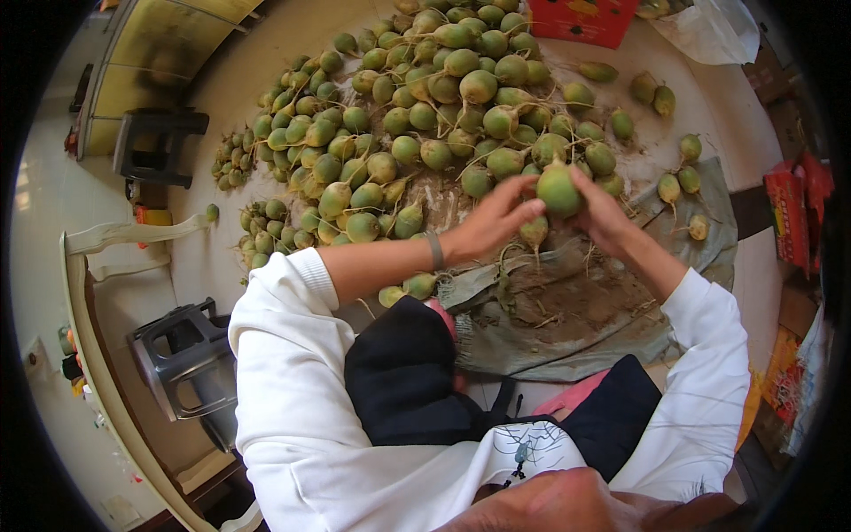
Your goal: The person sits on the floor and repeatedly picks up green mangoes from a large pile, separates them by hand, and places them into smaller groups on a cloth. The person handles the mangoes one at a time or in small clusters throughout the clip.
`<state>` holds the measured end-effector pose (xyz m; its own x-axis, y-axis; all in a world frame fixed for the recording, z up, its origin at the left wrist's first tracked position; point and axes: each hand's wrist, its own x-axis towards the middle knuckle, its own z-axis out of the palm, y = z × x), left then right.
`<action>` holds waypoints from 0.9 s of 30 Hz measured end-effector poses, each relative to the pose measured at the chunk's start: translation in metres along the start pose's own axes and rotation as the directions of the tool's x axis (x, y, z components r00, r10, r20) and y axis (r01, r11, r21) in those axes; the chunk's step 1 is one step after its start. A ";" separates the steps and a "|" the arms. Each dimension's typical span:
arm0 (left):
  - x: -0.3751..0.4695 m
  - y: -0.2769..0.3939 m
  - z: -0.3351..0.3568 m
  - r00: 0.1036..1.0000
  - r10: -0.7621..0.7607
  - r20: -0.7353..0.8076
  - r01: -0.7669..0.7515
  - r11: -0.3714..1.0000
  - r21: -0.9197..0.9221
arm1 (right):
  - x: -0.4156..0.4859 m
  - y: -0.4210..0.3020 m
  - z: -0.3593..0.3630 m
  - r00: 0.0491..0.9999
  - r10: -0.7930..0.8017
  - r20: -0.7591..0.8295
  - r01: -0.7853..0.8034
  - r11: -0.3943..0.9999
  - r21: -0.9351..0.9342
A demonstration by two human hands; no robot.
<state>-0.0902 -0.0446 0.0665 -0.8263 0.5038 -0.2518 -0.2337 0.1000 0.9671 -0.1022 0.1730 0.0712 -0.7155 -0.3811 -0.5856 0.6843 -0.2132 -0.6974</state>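
Note:
A round green radish [559, 192] is held up between my two hands, above the near edge of the heap. My right hand [604, 216] grips it from the right, with fingers against its side. On the other side, my left hand [495, 214] has its thumb and fingertips at the radish's left edge; the fingers are slightly blurred. Just below the held radish is another radish [534, 231] with a thin root. A large heap of green radishes [459, 86] covers the floor beyond my hands. Beneath my hands spreads a soiled woven sack [572, 319] with dirt and root scraps.
Smaller radish piles [266, 229] sit at the left, and loose radishes [668, 188] lie at the right. A red box [585, 21] stands behind the heap. Grey plastic stools [183, 359] and a pale wooden chair [83, 299] are on the left.

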 end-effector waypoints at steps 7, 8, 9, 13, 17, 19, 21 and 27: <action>-0.050 -0.009 0.009 0.942 -0.336 0.022 0.333 0.919 -0.211 | -0.025 0.044 0.024 0.952 0.231 0.199 -0.163 0.937 -0.310; -0.053 -0.011 0.001 0.934 -0.358 0.018 0.357 0.922 -0.150 | -0.024 0.044 0.026 0.943 0.244 0.228 -0.165 0.934 -0.318; -0.056 -0.012 -0.010 0.962 -0.272 -0.024 0.269 0.959 -0.087 | -0.023 0.043 0.027 0.950 0.236 0.204 -0.153 0.922 -0.355; -0.071 0.000 -0.081 0.964 -0.104 -0.245 0.151 0.971 0.183 | -0.019 0.029 0.026 0.964 0.205 0.168 -0.122 0.905 -0.407; -0.105 0.026 -0.191 0.781 0.026 -0.624 0.293 0.867 0.403 | -0.019 0.027 0.016 0.962 0.201 0.183 -0.120 0.918 -0.377; -0.137 0.026 -0.221 0.659 0.058 -0.750 0.278 0.908 0.315 | -0.021 0.033 0.009 0.962 0.225 0.152 -0.151 0.909 -0.389; -0.168 0.015 -0.233 0.564 0.085 -0.821 0.289 0.911 0.293 | -0.022 0.040 0.006 0.960 0.253 0.121 -0.196 0.913 -0.358; -0.249 -0.041 -0.185 0.784 0.472 -0.403 0.305 0.274 0.912 | -0.022 0.046 0.003 0.955 0.284 0.082 -0.230 0.887 -0.401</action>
<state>0.0298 -0.3331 0.0827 -0.9648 0.0960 0.2448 0.1518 0.9636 0.2203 -0.0544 0.1692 0.0536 -0.4774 -0.4983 -0.7237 0.7146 0.2590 -0.6498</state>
